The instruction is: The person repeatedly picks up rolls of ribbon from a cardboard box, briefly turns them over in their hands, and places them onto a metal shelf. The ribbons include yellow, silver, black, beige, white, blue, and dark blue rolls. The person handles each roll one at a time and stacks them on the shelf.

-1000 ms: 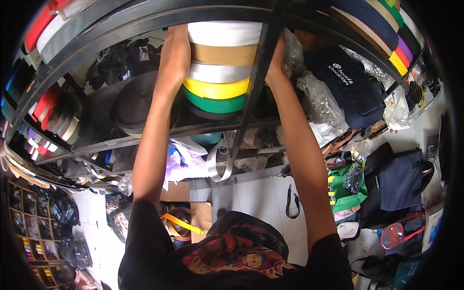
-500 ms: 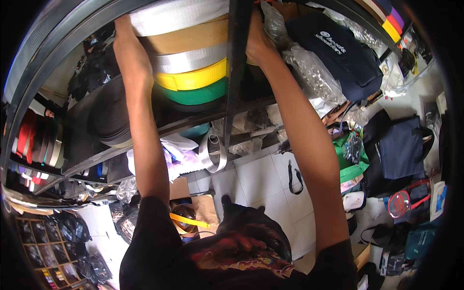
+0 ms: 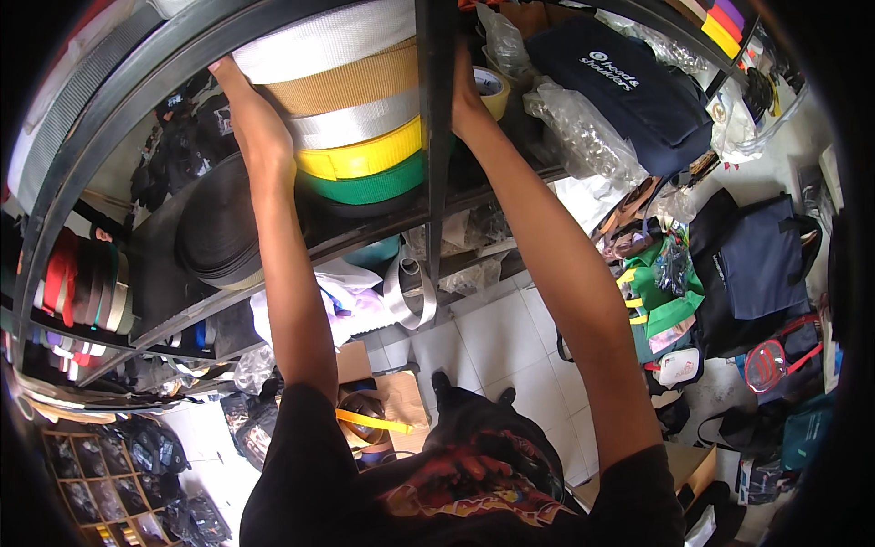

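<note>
A stack of webbing rolls (image 3: 351,91) in white, tan, silver, yellow and green sits on the black metal shelf. Both my arms reach up around it. My left hand (image 3: 253,118) is against the stack's left side; one fingertip sticks out beside the white roll, the other fingers are hidden. My right hand (image 3: 465,96) is on the far side of a black upright post (image 3: 437,137), with its fingers out of sight, so its grip cannot be made out. A roll of yellowish tape (image 3: 493,94) lies close to the right wrist. Left of the stack rests a wide black webbing roll (image 3: 214,223).
On the shelf's right are a clear plastic bag (image 3: 583,128) and a dark blue bag (image 3: 629,91). Below hang a loop of grey strap (image 3: 410,292) and a white plastic bag (image 3: 337,301). An open cardboard box (image 3: 401,401) stands by my feet. Bags (image 3: 761,264) crowd the right side.
My view has shifted slightly. The right hand has moved a little, and the tape roll beside it now shows. The left hand stays at the stack's left side; the rolls remain stacked.
</note>
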Motion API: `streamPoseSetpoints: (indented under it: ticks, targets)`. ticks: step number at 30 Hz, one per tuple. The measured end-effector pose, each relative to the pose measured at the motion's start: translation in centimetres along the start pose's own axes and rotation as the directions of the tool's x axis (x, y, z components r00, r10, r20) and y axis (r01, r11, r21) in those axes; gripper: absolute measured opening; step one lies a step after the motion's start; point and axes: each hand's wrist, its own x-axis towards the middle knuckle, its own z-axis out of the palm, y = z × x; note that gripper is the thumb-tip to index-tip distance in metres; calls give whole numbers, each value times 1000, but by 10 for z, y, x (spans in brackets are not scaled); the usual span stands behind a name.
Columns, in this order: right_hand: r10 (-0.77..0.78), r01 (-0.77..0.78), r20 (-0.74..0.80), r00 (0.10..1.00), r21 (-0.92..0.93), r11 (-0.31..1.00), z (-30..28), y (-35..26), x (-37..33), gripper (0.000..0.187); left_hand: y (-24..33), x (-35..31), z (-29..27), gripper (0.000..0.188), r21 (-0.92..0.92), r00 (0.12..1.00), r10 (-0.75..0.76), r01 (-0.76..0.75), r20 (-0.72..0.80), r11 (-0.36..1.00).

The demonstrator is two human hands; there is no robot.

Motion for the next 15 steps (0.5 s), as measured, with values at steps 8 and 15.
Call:
streamPoseSetpoints:
  ticks: [8,15]
  targets:
    - [-16,16,5,1000,-18,1000,-25,-12,-47,48,2,-31,-29,84,-74,993,-113,116,45,991]
    - [142,-148,-128,981,-32,989,-113,-8,-242,33,34,-174,-49,40,-85,993,26,-17,116,996]
